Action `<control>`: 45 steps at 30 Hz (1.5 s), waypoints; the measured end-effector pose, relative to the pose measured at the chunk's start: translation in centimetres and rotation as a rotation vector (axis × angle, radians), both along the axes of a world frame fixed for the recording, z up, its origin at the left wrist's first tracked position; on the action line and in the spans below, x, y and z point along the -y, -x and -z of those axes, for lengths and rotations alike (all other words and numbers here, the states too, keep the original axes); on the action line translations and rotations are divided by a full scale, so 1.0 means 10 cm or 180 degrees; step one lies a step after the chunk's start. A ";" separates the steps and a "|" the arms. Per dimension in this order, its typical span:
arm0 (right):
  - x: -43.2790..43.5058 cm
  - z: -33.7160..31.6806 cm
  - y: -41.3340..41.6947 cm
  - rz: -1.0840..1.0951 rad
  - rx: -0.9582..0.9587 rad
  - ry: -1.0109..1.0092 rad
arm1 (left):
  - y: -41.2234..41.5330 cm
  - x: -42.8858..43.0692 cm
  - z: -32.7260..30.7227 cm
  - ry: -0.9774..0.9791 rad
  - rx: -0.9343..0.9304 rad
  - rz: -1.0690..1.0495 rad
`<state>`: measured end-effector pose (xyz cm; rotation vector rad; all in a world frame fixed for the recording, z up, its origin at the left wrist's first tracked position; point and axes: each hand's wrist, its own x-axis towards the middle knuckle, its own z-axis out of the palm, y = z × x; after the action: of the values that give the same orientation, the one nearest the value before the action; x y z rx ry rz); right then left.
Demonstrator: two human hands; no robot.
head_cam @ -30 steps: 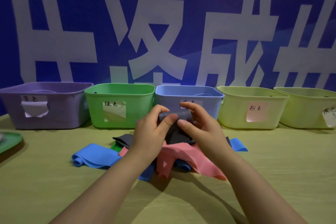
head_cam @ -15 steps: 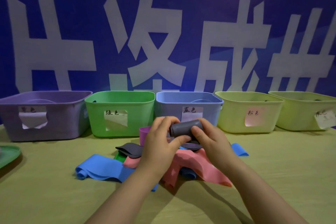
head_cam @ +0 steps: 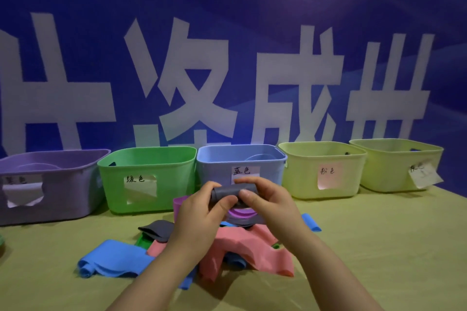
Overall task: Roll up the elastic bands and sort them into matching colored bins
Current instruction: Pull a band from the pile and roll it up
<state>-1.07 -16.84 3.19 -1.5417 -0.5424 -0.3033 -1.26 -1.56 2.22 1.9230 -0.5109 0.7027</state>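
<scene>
Pinching a dark grey band (head_cam: 233, 192), rolled into a short tight cylinder, between both hands: left hand (head_cam: 199, 219) clenched on its left end with the thumb pressing up from below, right hand (head_cam: 269, 203) clenched on its right end, fingertips (head_cam: 246, 193) wrapping over the top. Holding the roll in the air, clear of the tabletop (head_cam: 379, 247).

Directly below the grip, lying in a loose heap: a purple band (head_cam: 241, 213), a pink band (head_cam: 249, 251), another grey band (head_cam: 158, 230), a blue band (head_cam: 111, 259) trailing off to the left, a second blue piece (head_cam: 310, 222) to the right, slivers of green (head_cam: 142, 241).

Beyond the grip, standing in a row: a blue bin (head_cam: 217, 171) straight ahead, a green bin (head_cam: 146, 177) and a purple bin (head_cam: 50, 184) to the left, two yellow-green bins (head_cam: 323, 169) (head_cam: 396, 164) to the right, each carrying a paper label. The far-right label too crumpled to read, so unable to tell which bin takes grey.

Judging the roll nearly finished. Doing it well: keeping steady thumb pressure so the coil cannot spring open, tucking the loose tail under, squaring both ends, then passing it to one hand without loosening before carrying it over a bin rim.
</scene>
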 end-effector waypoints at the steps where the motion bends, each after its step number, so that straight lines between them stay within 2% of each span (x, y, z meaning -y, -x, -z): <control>1: 0.05 -0.02 -0.01 0.0003 0.0029 0.0008 | 0.02 0.04 -0.05 -0.0005 0.0041 0.0022; 6: 0.40 -0.15 0.05 0.0106 0.0149 0.0147 | 0.02 0.31 -0.22 -0.0163 0.0047 0.0253; 11: 1.20 -0.27 0.07 0.0187 0.0092 0.0408 | -0.10 1.02 -0.27 -0.0329 -0.0098 0.0506; 17: 2.18 -0.36 -0.07 0.0670 0.0133 0.0849 | -0.44 1.97 -0.39 -0.0747 -0.0022 0.0693; 21: 2.73 -0.40 -0.26 0.1007 0.0226 0.1242 | -0.69 2.54 -0.50 -0.1141 0.0128 0.0554; 29: 3.76 -0.46 -0.88 0.1607 0.0240 0.1603 | -1.44 3.67 -0.69 -0.2162 0.0596 0.0189; 35: 4.44 -0.41 -1.40 0.2118 0.0325 0.1500 | -2.00 4.45 -0.67 -0.2332 0.0877 -0.0019; 41: 4.69 -0.49 -1.86 0.2498 0.0361 0.1813 | -2.43 4.86 -0.65 -0.2159 0.0627 -0.0324; 45: 4.69 -0.44 -1.99 0.2834 -0.0028 0.2782 | -2.51 4.89 -0.56 -0.2421 0.0204 -0.0416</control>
<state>18.87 -63.76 7.62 -2.5919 0.1046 -0.8027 23.80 -50.42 7.85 2.6655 -0.7736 0.7124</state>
